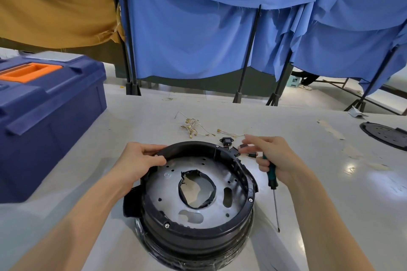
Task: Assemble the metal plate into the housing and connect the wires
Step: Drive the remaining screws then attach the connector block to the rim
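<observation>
Metal plate (163, 187) sits inside housing (198, 233), mid table (330, 182). L hand (141, 160) grips far-left rim. R hand (277, 158) clamps screwdriver (272, 179), thumb + index at small connector (243, 146) just off far-right rim. Wires (193, 126) lie beyond housing, nearer R hand; prob. next reach.

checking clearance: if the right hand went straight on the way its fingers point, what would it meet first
Likely the small black connector just beyond the fingertips of the right hand, then the housing rim; depth is unclear.
</observation>
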